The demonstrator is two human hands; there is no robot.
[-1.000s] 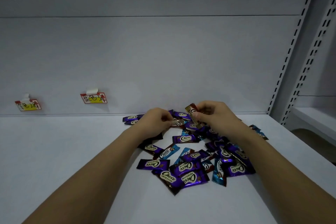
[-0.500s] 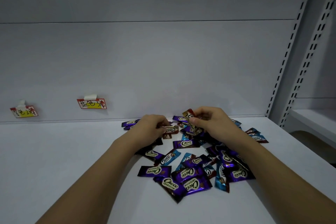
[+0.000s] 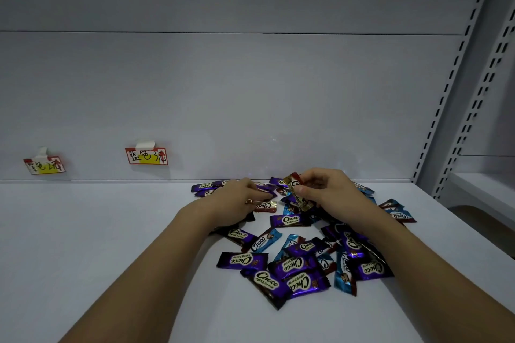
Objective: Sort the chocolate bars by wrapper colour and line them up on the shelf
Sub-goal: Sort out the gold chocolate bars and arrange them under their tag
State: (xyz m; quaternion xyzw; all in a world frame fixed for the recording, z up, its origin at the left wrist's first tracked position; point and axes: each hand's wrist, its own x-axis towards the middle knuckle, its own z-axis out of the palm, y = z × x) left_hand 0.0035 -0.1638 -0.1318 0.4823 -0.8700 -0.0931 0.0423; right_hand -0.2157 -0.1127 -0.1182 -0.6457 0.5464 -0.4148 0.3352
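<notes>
Head view: a white shelf (image 3: 83, 245) with a pale back panel carries a loose pile of chocolate bars (image 3: 301, 253), purple, blue and red-brown wrappers mixed and overlapping, none of them lined up. The pile is the landmark here. It lies on the right half of the shelf, reaching from the back panel toward the front edge.

The right hand (image 3: 326, 189) is raised over the far side of the pile, fingers and thumb curled and pinching a red-brown bar with gold ends (image 3: 296, 192), which stands steeply tilted, its upper end lifted clear of the pile. The left hand (image 3: 237, 200) is at the far left edge of the pile, fingers curled down; a second red-brown bar (image 3: 264, 206) lies flat just at its fingertips and seems to be held there, though the grip itself is hidden under the hand.

At the near side of the pile, several purple bars (image 3: 278, 276) overlap, the white "Choco" lettering readable. A blue bar (image 3: 263, 241) lies near the middle of the pile's left side, another blue bar (image 3: 344, 273) at its near right. A few more bars lie right of the pile, slightly apart from it.

Well left of the pile, two red-bordered paper labels are taped to the back panel: the nearer label (image 3: 147, 156) and a farther label (image 3: 44, 166), both handwritten over a yellow patch. Right of the pile stand slotted shelf uprights (image 3: 451, 78).
</notes>
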